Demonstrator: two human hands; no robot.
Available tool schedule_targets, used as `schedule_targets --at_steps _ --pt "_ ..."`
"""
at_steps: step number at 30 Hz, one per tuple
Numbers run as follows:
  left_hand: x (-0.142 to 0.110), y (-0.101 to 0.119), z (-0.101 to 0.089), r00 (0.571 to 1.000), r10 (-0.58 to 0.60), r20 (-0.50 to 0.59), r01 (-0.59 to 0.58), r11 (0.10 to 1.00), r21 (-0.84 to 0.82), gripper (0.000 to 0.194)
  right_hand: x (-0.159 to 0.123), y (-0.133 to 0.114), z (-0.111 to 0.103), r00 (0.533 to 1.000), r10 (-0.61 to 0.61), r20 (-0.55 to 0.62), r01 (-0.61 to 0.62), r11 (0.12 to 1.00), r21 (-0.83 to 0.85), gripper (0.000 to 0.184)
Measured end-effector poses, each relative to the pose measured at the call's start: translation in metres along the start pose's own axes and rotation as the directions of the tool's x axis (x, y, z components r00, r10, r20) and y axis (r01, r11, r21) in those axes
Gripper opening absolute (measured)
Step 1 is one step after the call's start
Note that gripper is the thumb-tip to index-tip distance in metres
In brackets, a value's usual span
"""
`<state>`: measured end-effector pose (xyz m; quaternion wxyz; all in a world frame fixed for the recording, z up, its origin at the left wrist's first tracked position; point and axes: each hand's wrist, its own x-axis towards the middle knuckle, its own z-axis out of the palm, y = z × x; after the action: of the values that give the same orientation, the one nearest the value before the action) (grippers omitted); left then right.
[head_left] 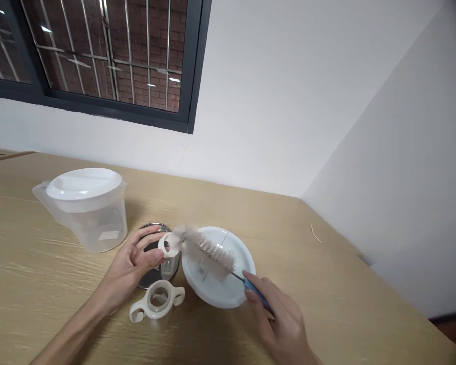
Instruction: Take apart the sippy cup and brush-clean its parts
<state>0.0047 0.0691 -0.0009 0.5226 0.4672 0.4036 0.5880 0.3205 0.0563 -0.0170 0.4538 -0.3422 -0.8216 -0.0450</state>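
Observation:
My left hand [142, 255] grips a small white bottle collar [171, 245] between thumb and fingers. In my right hand [276, 313] is a bottle brush [213, 253], held by its blue handle. Its pale bristles extend over a white bowl [250, 258], and the blurred tip is close to the collar; whether they touch I cannot tell. Below my left hand stands an open baby bottle [160, 298] with two white handles. Partly hidden behind my left fingers lies a round dark tray [152, 281] with a shiny rim, and a clear object [169, 268] is on it.
A translucent plastic pitcher [99, 223] with a white lid stands at the left of the wooden table [289, 223]. A thin pale strip [315, 233] lies toward the right. White walls border the table's back, below a barred window [110, 56].

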Motion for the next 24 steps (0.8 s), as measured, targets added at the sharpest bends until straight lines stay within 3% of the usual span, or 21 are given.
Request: schedule_targets --at_steps 3,7,10,14,16,20,24 --pt "0.0 0.0 0.0 1.0 0.015 0.018 -0.015 1.0 0.025 0.057 0.0 0.0 0.002 1.0 -0.011 0.023 0.011 1.0 -0.008 0.032" --pt "0.0 0.001 0.0 1.0 -0.004 0.023 0.003 0.999 0.041 0.057 0.003 0.009 -0.001 0.994 0.095 -0.055 -0.099 0.992 -0.075 0.024" --pt "0.0 0.002 0.001 0.999 -0.025 0.038 0.023 0.999 0.049 0.056 0.003 0.008 -0.002 0.991 0.103 -0.08 -0.108 0.992 -0.059 0.023" --pt "0.001 0.002 0.001 0.997 -0.052 0.06 0.049 0.998 0.045 0.056 0.0 0.001 0.002 1.0 0.011 0.011 -0.011 1.0 0.004 0.028" --pt "0.001 0.002 0.001 0.996 -0.057 0.065 0.054 0.997 0.045 0.055 -0.002 0.001 0.004 0.999 0.022 0.04 -0.022 1.0 -0.001 0.028" --pt "0.001 0.001 0.0 0.997 -0.025 0.073 0.023 0.999 0.036 0.053 -0.002 0.012 0.002 0.992 0.124 -0.01 -0.124 0.99 -0.072 0.021" --pt "0.004 -0.004 -0.002 0.998 -0.005 0.066 0.004 1.0 0.013 0.06 0.0 0.013 -0.003 0.992 0.11 -0.065 -0.114 0.992 -0.052 0.024"
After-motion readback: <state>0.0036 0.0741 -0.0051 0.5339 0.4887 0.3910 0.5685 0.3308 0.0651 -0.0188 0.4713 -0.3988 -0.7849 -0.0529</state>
